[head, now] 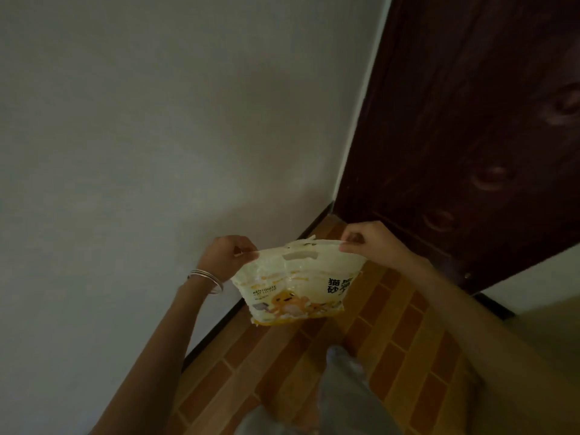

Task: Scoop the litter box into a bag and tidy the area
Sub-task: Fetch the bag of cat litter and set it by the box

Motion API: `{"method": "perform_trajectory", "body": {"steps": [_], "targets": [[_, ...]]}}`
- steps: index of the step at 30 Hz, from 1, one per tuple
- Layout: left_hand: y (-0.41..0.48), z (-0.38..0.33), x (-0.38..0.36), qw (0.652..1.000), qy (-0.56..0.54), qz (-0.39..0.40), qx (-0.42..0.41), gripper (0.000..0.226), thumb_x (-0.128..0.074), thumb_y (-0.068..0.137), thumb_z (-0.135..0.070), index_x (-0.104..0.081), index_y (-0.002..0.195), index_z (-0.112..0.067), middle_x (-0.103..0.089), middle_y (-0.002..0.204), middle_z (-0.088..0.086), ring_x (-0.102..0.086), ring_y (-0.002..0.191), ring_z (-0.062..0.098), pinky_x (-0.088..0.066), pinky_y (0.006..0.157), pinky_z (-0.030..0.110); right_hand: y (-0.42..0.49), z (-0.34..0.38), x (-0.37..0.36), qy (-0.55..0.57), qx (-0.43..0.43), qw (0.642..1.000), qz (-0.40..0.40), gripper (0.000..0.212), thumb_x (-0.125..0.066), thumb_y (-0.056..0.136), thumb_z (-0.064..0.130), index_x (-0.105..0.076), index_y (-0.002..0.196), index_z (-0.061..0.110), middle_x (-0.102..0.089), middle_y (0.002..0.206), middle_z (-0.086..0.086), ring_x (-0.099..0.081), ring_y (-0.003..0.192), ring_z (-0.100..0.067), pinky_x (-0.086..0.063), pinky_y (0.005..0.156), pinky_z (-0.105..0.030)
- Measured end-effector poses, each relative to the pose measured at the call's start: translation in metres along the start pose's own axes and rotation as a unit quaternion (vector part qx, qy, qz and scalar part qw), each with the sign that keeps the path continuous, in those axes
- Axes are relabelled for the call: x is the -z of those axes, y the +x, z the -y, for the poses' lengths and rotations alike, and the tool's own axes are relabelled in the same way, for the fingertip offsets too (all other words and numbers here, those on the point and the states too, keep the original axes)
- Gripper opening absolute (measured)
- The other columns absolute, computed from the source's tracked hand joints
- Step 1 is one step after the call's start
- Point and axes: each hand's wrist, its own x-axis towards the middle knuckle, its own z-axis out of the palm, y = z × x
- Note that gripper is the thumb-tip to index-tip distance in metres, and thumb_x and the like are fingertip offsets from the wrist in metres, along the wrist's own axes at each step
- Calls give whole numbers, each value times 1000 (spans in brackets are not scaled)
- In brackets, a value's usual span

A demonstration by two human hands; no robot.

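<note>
Head view. Nearest the lens, bottom centre: grey trouser leg [345,400], knee forward, over floor [395,321] of orange-and-brown brick pattern. Bare forearms running up from both lower corners. Silver bangles [207,280] on the left wrist.

Left hand [227,255] clenched, pinching the top left corner of the litter bag [295,287] between thumb and curled fingers. Right hand [373,243] likewise curled, pinching the top right corner.

Bag up in the air between the two hands, top edge stretched taut, clear of the floor, near the floor's left edge by the wall. Pale yellow plastic, crumpled and slack. Cut-out handle slot just under the top edge. Print: "BENTONITE", Chinese characters to the right, yellow cartoon figures lower down. Contents: cannot tell.

Behind: plain pale wall [157,136], dark skirting [216,331] along the floor's left edge. Dark reddish wooden door [470,120] at the floor's far edge, knots in the grain. Dim light throughout.
</note>
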Motion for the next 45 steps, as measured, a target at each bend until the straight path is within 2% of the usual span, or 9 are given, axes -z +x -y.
{"method": "perform_trajectory", "body": {"steps": [4,8,13,20,24,27,34,38,45], "targets": [[31,-20,-17,998,2,-35,54,7,-69,82,-20,-73,84,-13,-65,77,-5,-56,70,9,-39,65,12,45,-33,28,-13,38,998,44,12,-72,78,23,-67,83,13,-63,78,5,-59,74,-8,-43,64,-18],[58,-35,-35,992,-7,-47,113,9,-69,83,-21,-73,87,-13,-67,79,-2,-59,73,13,-47,74,26,84,-65,50,-14,70,993,92,9,-71,78,24,-65,79,18,-65,78,4,-61,75,-8,-48,67,-26],[77,-42,-58,982,-28,-65,175,9,-69,82,-21,-72,87,-14,-68,79,-2,-56,70,10,-42,70,22,124,-87,67,-37,113,985,124,11,-69,81,25,-66,83,15,-62,78,5,-59,75,-8,-44,63,-21],[105,-26,-97,965,-53,-83,242,6,-70,82,-22,-72,85,-17,-67,77,-5,-54,66,6,-40,67,20,175,-126,44,-51,122,983,130,7,-68,80,30,-62,77,26,-63,75,8,-62,73,-9,-48,64,-25],[113,-2,-139,956,-63,-71,277,9,-69,82,-21,-72,88,-15,-68,81,-2,-58,72,12,-41,68,22,198,-153,4,-47,107,983,140,7,-68,81,15,-65,82,9,-61,78,-1,-60,76,-15,-39,63,-18],[121,29,-175,949,-69,-55,301,10,-68,83,-20,-72,90,-14,-70,86,3,-62,79,18,-44,72,26,214,-181,-37,-72,106,980,154,5,-65,84,14,-65,84,9,-62,81,-1,-58,77,-13,-32,59,-10],[131,126,-289,936,-81,-45,338,14,-67,84,-20,-71,95,-12,-70,89,6,-60,79,16,-41,71,22,260,-259,-163,-98,112,971,187,6,-64,84,11,-65,87,6,-60,81,-1,-56,76,-12,-29,57,-7],[134,183,-345,930,-86,-46,355,15,-65,86,-21,-71,98,-14,-63,84,-2,-54,78,11,-39,73,22,286,-297,-234,-127,129,962,202,8,-63,86,14,-64,91,8,-64,87,-4,-54,76,-9,-38,65,-15],[146,266,-414,914,-115,-46,386,16,-68,83,-18,-71,98,-12,-69,93,3,-59,83,12,-43,78,21,325,-340,-324,-144,134,954,227,8,-63,86,15,-65,90,9,-66,91,-6,-58,81,-14,-44,71,-23]]}}
